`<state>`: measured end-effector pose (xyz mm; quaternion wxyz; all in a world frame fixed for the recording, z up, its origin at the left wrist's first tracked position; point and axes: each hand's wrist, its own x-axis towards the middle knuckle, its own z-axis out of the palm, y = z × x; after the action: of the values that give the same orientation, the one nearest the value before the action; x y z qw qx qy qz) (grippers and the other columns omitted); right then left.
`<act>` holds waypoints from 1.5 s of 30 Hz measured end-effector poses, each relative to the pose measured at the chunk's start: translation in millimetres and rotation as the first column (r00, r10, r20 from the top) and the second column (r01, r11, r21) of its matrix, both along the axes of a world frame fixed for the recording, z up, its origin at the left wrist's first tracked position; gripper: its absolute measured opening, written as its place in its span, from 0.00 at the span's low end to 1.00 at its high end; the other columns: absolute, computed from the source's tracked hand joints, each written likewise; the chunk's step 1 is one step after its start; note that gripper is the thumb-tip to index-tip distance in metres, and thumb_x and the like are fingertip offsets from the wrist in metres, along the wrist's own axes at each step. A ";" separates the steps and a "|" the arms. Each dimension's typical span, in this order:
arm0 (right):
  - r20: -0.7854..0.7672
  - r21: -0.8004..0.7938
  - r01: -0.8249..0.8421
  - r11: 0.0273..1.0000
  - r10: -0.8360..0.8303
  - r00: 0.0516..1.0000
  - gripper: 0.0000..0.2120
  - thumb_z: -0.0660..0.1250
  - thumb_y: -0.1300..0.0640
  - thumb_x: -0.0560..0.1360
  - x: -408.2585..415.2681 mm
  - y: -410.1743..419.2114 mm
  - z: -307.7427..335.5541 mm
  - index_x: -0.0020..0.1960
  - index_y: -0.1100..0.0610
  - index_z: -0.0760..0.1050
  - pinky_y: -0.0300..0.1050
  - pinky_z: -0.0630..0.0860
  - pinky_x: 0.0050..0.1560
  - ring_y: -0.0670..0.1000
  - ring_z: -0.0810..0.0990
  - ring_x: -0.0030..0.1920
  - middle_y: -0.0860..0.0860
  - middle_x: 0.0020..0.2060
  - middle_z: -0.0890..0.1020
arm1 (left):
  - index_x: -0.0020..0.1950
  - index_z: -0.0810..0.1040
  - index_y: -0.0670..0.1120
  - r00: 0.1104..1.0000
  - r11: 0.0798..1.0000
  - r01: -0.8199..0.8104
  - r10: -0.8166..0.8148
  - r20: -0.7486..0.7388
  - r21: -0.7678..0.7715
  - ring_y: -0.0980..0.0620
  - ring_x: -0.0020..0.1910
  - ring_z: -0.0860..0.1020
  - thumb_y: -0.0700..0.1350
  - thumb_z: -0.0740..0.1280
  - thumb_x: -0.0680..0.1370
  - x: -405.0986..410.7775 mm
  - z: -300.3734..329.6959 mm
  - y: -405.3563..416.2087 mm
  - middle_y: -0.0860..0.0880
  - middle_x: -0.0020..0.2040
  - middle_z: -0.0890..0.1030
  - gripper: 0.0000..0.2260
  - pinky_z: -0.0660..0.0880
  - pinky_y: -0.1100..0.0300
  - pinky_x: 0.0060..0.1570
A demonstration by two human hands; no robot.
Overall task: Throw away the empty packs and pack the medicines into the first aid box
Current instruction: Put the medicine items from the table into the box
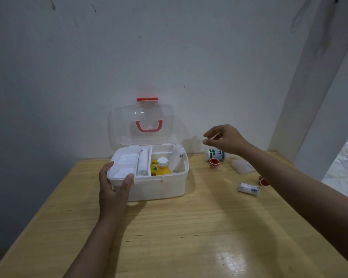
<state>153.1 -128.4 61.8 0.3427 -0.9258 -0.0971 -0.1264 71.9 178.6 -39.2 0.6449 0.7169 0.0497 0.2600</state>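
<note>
The white first aid box (159, 187) stands open on the wooden table, its clear lid (143, 121) upright against the wall. Inside lie a bandage roll (142, 161) in the tray, a yellow bottle with a white cap (162, 166) and a second roll (177, 157) leaning at the right. My left hand (114, 185) grips the box's front left corner. My right hand (225, 138) hovers right of the box with fingers apart and nothing in it, above a white bottle with a green label (215, 154) lying on its side.
On the table right of the box sit a small red cap (214, 162), a translucent plastic case (242, 166), a bandage roll (248, 189) and another red item (262, 181) half hidden by my forearm. The wall stands close behind; the table's right edge meets a pillar.
</note>
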 end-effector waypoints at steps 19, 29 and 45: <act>-0.144 -0.266 0.267 0.926 -0.312 0.939 0.15 0.70 0.60 0.72 52.8 -86.6 -83.2 0.58 0.56 0.77 0.43 0.71 0.51 0.55 0.77 0.56 0.58 0.57 0.80 | 0.68 0.64 0.53 0.999 1.000 0.022 -0.022 0.027 -0.001 0.53 0.57 0.70 0.51 0.67 0.68 -1.3 -0.1 -0.1 0.52 0.62 0.70 0.29 0.68 0.73 0.39; 0.167 -0.086 0.311 0.946 -0.294 0.941 0.10 0.70 0.58 0.72 30.0 -82.5 -45.3 0.52 0.59 0.81 0.44 0.70 0.47 0.51 0.76 0.44 0.58 0.49 0.81 | 0.68 0.64 0.52 1.000 1.000 0.000 0.000 0.020 -0.004 0.52 0.58 0.70 0.42 0.68 0.74 1.1 -1.0 -0.5 0.51 0.63 0.69 0.25 0.68 0.69 0.41; 0.206 -0.169 -0.133 0.977 0.167 0.964 0.07 0.70 0.57 0.73 -44.6 22.3 43.4 0.51 0.53 0.82 0.38 0.77 0.41 0.49 0.80 0.43 0.50 0.47 0.80 | 0.69 0.63 0.53 0.997 0.996 0.078 -0.078 0.004 -0.038 0.53 0.57 0.70 0.44 0.68 0.75 -6.4 6.4 1.7 0.53 0.62 0.69 0.25 0.69 0.71 0.40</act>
<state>108.5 -106.1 105.2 0.2661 -0.9199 -0.2136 -0.1933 65.5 180.3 -32.8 0.6681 0.7056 0.0259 0.2347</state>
